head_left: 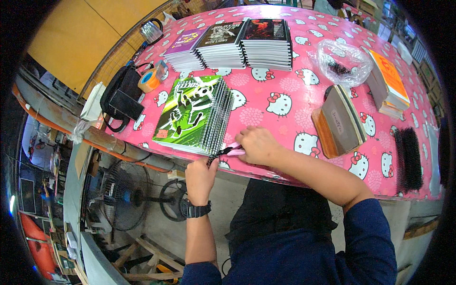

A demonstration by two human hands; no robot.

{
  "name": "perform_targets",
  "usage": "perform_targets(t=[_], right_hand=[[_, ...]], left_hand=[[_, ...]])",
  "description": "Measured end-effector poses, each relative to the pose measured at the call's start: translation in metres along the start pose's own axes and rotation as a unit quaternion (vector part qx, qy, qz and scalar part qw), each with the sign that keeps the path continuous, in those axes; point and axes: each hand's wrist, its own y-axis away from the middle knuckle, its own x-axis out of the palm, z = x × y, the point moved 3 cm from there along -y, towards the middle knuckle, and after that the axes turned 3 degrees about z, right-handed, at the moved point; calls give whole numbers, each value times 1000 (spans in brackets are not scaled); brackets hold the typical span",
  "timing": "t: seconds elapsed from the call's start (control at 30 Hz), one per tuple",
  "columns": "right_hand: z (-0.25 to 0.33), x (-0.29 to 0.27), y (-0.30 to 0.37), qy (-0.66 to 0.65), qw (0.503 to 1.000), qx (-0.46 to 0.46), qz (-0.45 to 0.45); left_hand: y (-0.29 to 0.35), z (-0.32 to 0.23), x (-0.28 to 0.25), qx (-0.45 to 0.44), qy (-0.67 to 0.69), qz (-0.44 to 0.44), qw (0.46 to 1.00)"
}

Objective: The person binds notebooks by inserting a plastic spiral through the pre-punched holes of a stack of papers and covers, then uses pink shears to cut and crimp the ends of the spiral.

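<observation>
Navy shirt (285,256), forearms (316,175) converging, hands (260,146) close beside green notebooks (190,114)

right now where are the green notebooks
In the head view, the green notebooks sit left of centre, with the left hand by their near right corner.

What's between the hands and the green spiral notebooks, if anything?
Nothing visible blocks them: the left hand is at the near right corner of the green spiral notebooks, where the right hand holds pink-handled pliers. The orange tape roll sits clear, farther back.
</observation>
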Motion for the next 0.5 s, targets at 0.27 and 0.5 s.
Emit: perform_targets(t=[0.27,0.5], right_hand=[[5,-3,8,96,987,-54,-114],[4,1,0,86,992,-49,-82]], left_hand=[[2,5,2,1,55,1,998],[-3,-1,6,12,-35,20,999]])
